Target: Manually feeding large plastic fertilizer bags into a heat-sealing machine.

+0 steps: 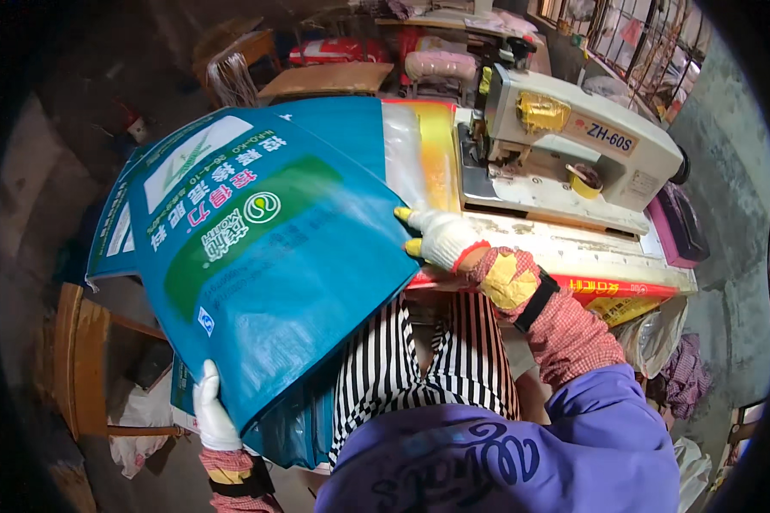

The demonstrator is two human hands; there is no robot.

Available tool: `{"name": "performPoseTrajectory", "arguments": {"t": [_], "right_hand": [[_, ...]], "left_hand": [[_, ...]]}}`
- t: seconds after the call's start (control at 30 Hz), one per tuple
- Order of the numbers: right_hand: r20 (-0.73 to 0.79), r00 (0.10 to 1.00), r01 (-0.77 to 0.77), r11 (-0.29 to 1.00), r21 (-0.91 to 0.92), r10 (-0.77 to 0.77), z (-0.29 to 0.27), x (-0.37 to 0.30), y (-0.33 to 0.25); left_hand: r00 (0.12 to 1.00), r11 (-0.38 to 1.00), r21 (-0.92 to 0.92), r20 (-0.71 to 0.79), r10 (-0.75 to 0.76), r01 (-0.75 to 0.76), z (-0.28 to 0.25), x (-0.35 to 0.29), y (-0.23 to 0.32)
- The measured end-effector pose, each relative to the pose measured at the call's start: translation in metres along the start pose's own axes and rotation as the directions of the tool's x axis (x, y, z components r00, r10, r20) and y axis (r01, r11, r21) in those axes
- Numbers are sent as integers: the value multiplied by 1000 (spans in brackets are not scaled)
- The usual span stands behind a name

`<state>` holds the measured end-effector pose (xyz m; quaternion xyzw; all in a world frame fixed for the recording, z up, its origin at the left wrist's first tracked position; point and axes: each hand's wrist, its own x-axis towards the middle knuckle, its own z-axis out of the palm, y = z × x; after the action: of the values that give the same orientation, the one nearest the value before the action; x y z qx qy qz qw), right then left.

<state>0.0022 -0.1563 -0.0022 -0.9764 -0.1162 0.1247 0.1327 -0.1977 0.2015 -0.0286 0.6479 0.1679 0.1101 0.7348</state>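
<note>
- Our blue sack (257, 282) slopes toward the near left, left of the sewing machine (573, 137); we cannot see inside.
- Our left hand (217, 410) touches its near left edge, fingers together; our right hand (443, 238) touches its right edge, fingertips apart. We cannot tell whether either pinches.

The white-gloved left hand (216, 415) sits low, fingers (208, 374) upward; the right hand (445, 240), yellow-tipped fingers (413, 247) parted, points left from a forearm (569, 338) angled up and inward.
</note>
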Motion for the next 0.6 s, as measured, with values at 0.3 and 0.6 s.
{"name": "performPoseTrajectory", "arguments": {"t": [0.3,0.6], "right_hand": [[-73,973,220,786,577,-219,-2,17,-69],[211,886,422,907,3,-413,101,114,-285]], "left_hand": [[261,-13,752,244,934,-659,-23,-69,97],[647,951,-34,-740,183,-308,-123,-85,4]]}}
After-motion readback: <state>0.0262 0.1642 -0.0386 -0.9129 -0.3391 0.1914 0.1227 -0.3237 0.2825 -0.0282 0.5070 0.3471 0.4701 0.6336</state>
